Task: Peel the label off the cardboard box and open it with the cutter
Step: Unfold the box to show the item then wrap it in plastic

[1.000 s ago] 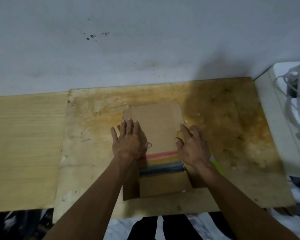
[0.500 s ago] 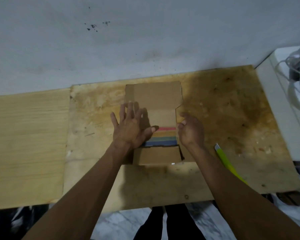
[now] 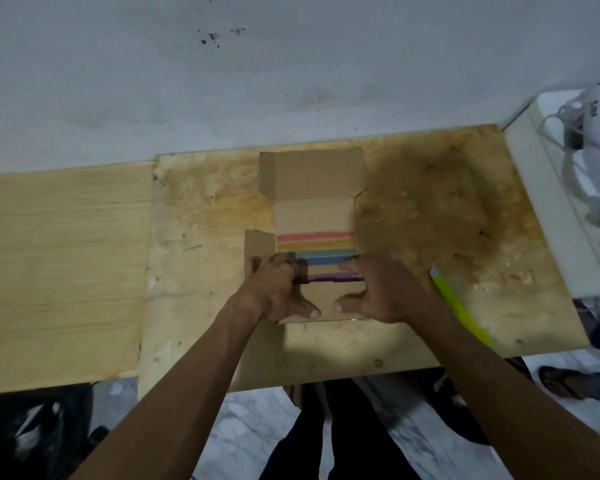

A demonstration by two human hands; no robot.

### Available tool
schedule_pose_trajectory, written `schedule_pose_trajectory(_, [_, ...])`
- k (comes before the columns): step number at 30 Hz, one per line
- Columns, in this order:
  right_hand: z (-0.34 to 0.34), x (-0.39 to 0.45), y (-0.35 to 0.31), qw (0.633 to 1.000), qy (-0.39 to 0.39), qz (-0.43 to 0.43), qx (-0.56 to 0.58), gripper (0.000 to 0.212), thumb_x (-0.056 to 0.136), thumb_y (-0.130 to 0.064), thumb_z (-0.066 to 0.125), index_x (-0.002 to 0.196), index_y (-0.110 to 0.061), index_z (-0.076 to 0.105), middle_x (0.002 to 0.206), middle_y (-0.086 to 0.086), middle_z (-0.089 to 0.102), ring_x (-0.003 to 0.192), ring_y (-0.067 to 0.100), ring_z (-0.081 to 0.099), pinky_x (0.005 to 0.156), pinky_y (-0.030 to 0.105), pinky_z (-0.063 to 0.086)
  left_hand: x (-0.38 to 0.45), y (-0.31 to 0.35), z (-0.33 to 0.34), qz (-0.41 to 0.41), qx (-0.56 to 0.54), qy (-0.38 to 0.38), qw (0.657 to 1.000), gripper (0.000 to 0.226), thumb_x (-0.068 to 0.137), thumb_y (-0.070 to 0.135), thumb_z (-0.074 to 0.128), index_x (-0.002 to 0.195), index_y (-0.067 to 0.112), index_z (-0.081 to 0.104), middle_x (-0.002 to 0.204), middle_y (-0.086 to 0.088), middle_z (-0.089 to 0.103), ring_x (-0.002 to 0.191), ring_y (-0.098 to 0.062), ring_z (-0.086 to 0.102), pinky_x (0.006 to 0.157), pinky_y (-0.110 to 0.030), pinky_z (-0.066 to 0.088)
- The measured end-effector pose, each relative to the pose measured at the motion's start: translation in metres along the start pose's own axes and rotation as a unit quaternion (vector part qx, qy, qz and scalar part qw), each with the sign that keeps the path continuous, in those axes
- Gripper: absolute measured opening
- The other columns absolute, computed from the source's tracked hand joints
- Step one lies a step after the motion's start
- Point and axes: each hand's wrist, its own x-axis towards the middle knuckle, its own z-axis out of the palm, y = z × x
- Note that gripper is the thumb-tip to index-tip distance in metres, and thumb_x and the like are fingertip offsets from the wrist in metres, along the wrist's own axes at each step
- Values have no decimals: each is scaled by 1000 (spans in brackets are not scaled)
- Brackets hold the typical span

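The brown cardboard box [image 3: 312,216] lies open on the stained plywood board [image 3: 430,209], its lid folded back toward the wall. Inside lie coloured strips [image 3: 316,247]: pink, yellow, green, blue, purple. My left hand [image 3: 274,289] grips the box's near left corner, fingers curled over the rim and thumb on the front wall. My right hand [image 3: 378,292] holds the near right corner, fingers over the rim by the strips, thumb on the front wall. The lime-green cutter [image 3: 459,306] lies on the board just right of my right forearm. No label is visible.
A lighter wooden panel [image 3: 63,268] adjoins the board on the left. A white surface [image 3: 541,202] with a white appliance and cables [image 3: 593,150] stands at the right. A grey wall rises behind. Below the board's front edge are my legs and another person's foot [image 3: 561,381].
The lid has swung fully back toward the wall, exposing more strips. Both hands slid from the box's sides to its near corners and now grip the front rim.
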Motion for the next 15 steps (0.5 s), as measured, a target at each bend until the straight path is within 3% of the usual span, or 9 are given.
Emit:
schedule_pose_trajectory(2, [9, -6, 7, 999, -31, -2, -7, 81, 59, -61, 79, 129, -30, 53, 121, -5, 58, 111, 19, 53, 94, 38, 46, -5, 0, 2, 7, 4, 27, 1000, 56, 63, 62, 79, 107, 32, 62, 128, 4, 51, 124, -22, 42, 99, -41, 22])
schedule_pose_trajectory(4, [19, -9, 15, 1000, -4, -22, 2, 54, 63, -45, 82, 110, -27, 61, 109, -5, 60, 102, 19, 55, 87, 35, 46, -11, 1, 11, 19, 7, 64, 998, 39, 63, 53, 83, 85, 32, 57, 120, 8, 58, 115, -18, 51, 97, -41, 28])
schedule_pose_trajectory(6, [28, -13, 21, 997, 30, -61, 33, 29, 68, -31, 79, 87, -26, 57, 92, -5, 60, 90, 19, 56, 79, 34, 46, -17, 1, 26, 44, -4, 111, 993, 32, 66, 43, 84, 79, 31, 58, 123, 12, 59, 117, -16, 51, 94, -40, 29])
schedule_pose_trajectory(8, [36, -20, 25, 987, 81, -125, 52, 24, 70, -24, 72, 79, -25, 50, 84, -5, 59, 83, 18, 54, 79, 37, 45, -24, 0, 44, 65, -50, 149, 985, 29, 69, 39, 83, 81, 26, 60, 129, 10, 58, 124, -16, 49, 90, -35, 28])
schedule_pose_trajectory(9, [40, -23, 27, 981, 110, -150, 55, 22, 70, -23, 68, 78, -23, 48, 83, -4, 59, 83, 20, 55, 79, 39, 45, -26, -1, 53, 69, -80, 156, 982, 31, 70, 43, 82, 81, 24, 60, 132, 9, 57, 131, -17, 45, 95, -36, 28])
schedule_pose_trajectory(12, [53, -33, 36, 966, 157, -204, 25, 15, 73, -21, 61, 75, -18, 47, 92, 0, 63, 99, 23, 59, 84, 43, 48, -35, 4, 68, 31, -166, 129, 977, 59, 67, 83, 57, 77, 26, 70, 146, 13, 48, 147, -10, 22, 113, -57, 13])
schedule_pose_trajectory(14, [63, -40, 42, 965, 160, -205, 15, 20, 76, -28, 69, 77, -17, 52, 107, 0, 66, 119, 19, 54, 96, 40, 46, -37, 9, 69, -1, -194, 116, 974, 71, 72, 87, 40, 80, 27, 78, 150, 13, 45, 150, -9, 15, 114, -62, 8])
schedule_pose_trajectory(15, [66, -44, 45, 967, 161, -196, 21, 27, 78, -39, 71, 79, -17, 57, 114, -1, 66, 125, 16, 51, 102, 37, 44, -37, 10, 68, -9, -186, 114, 976, 66, 76, 82, 44, 82, 26, 78, 152, 12, 43, 150, -11, 14, 114, -63, 9])
